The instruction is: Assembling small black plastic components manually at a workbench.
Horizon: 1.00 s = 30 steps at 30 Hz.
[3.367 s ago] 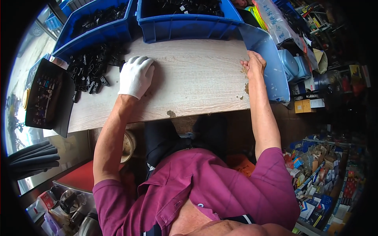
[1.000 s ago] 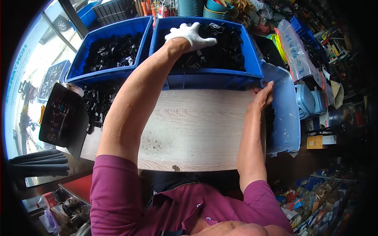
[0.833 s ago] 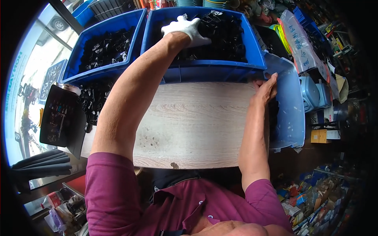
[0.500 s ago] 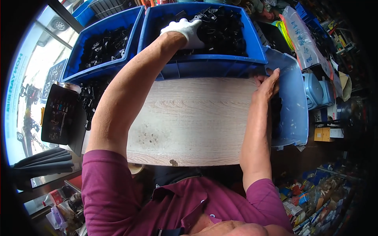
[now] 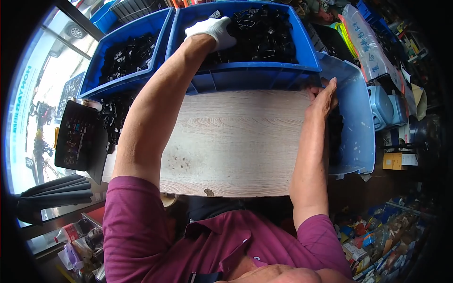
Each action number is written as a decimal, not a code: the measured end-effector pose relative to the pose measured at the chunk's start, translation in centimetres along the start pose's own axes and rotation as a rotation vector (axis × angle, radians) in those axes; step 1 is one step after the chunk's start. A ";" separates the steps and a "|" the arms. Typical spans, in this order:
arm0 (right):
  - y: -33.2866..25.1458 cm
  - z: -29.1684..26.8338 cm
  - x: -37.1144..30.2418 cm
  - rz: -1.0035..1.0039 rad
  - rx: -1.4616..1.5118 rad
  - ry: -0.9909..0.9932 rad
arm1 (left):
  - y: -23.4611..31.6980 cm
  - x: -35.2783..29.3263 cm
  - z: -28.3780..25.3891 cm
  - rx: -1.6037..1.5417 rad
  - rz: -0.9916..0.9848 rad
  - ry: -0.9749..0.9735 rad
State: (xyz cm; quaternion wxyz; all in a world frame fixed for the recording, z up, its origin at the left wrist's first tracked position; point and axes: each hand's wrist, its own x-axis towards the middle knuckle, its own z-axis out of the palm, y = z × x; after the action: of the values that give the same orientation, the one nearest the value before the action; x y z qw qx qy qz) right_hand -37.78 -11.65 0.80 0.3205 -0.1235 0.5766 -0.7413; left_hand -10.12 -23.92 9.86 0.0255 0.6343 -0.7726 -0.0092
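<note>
My left hand point(image 5: 210, 32), in a white knit glove, reaches into a large blue bin point(image 5: 250, 69) at the far side of the table. The bin is heaped with small black parts point(image 5: 262, 40), some with shiny metal bits. The glove lies on the heap's left part; its fingertips are turned away and hidden. My right hand point(image 5: 322, 99) is bare, beside the bin's near right corner and over the near left edge of a pale blue bin point(image 5: 354, 122). Its fingers curl inward and its thumb points up; what they hold, if anything, is hidden.
A smaller blue bin point(image 5: 87, 89) of black parts stands at the far left. More black parts point(image 5: 111, 118) lie near a dark tray-like case point(image 5: 78, 134) at the table's left. The wood-grain tabletop point(image 5: 236, 141) lies between my arms. Stacked goods crowd the right.
My left hand has shifted slightly left and nearer the bin's left side, its spread fingers no longer showing. My right hand stays at the same corner. The whole view has shifted a little.
</note>
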 end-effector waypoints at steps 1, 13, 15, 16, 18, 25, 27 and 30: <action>0.1 0.4 -0.3 -0.009 -0.003 -0.019 | -1.8 0.6 0.8 -0.047 0.021 0.065; 0.1 -0.1 0.1 -0.016 -0.044 -0.008 | -1.5 0.9 1.9 -0.178 0.029 0.031; 0.2 -0.1 0.1 -0.012 -0.044 -0.019 | -1.1 0.7 1.4 -0.101 0.033 -0.001; 0.3 -0.1 0.1 -0.019 -0.052 -0.014 | -1.3 0.8 1.5 -0.022 0.032 0.021; 0.2 -0.1 0.1 -0.027 -0.059 -0.010 | -0.7 0.8 1.2 -0.003 0.011 0.026; 0.8 -0.3 0.9 -0.032 -0.079 -0.016 | -1.3 0.7 1.2 -0.061 0.053 -0.003; 0.9 -0.4 1.1 -0.019 -0.085 -0.026 | -0.8 -0.1 1.0 -0.086 0.072 0.036; 1.1 -0.3 1.2 -0.037 -0.104 -0.019 | -0.5 0.0 1.2 -0.057 0.023 -0.066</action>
State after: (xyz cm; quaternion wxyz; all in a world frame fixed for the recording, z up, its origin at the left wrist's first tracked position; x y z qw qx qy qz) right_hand -38.46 -12.35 -0.56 0.3054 -0.1574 0.6088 -0.7150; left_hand -9.64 -24.08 8.67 0.0181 0.6238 -0.7797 -0.0520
